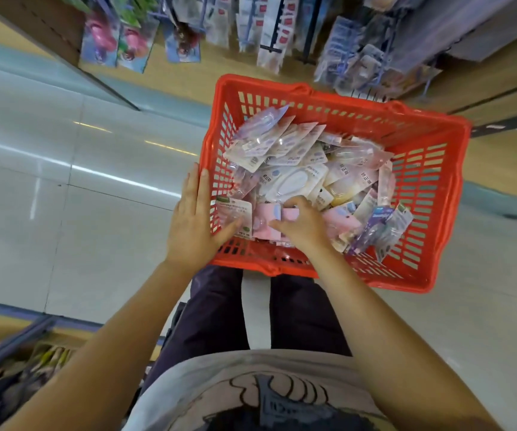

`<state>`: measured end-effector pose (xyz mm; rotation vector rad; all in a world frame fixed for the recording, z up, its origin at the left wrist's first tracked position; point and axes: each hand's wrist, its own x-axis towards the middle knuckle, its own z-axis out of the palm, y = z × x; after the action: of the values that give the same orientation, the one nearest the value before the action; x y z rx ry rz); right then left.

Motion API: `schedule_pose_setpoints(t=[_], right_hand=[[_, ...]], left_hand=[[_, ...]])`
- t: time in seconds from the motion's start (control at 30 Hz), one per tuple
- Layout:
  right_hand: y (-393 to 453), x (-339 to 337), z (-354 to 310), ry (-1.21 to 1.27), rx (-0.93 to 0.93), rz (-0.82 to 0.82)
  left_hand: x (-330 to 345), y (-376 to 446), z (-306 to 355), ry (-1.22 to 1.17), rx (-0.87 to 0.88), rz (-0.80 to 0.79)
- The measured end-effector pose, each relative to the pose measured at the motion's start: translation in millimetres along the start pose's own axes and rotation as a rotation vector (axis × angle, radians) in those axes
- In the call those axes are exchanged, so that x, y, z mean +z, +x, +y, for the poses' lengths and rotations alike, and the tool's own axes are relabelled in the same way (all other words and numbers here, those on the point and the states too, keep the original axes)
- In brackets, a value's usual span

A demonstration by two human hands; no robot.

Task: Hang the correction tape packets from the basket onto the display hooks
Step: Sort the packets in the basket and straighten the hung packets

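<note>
Two hands work at the red basket [431, 188]: the right hand [300, 223] curls its fingers around a pink correction tape packet [265, 220] on the pile inside, while the left hand [193, 219] lies flat, fingers straight, against the basket's left wall. Blurred display hooks [274, 29], apparently stocked, hang beyond.

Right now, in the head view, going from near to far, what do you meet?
Printed shirt → dark trousers → right hand on a pink packet → red basket's far rim → packets on display hooks.
</note>
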<state>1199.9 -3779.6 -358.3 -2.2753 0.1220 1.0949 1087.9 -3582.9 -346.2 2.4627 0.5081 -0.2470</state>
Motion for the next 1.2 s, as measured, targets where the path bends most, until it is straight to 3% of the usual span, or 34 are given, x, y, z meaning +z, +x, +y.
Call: schedule_pose_setpoints(t=[0.3,0.43,0.53,0.7,0.8,0.93,1.03,1.1,1.2], right_hand=[[-1,-29,7,0.093,-0.031,-0.002],[-23,-71,15,0.179,-0.046,-0.048],[-35,-104,15,0.21,-0.115,-0.224],[-33,-132,21,0.266,-0.248,-0.276],[-27,-137,29,0.373,-0.235,-0.263],[-22,-129,40,0.509,-0.197,-0.25],[-19,-129,51,0.668,-0.111,-0.06],[-13,-128,67,0.609,-0.03,0.052],[-6,-118,87,0.374,0.041,0.071]], left_hand=[[1,-4,14,-0.038,-0.027,0.061],[4,8,46,-0.063,0.2,0.135],[2,27,83,-0.071,0.282,-0.067],[3,62,126,-0.298,-0.029,-0.754],[11,72,132,-0.308,-0.028,-0.865],[24,73,135,-0.344,-0.034,-0.844],[33,73,127,-0.539,-0.169,-0.732],[33,71,115,-0.649,-0.279,-0.627],[37,65,94,-0.729,-0.432,-0.542]])
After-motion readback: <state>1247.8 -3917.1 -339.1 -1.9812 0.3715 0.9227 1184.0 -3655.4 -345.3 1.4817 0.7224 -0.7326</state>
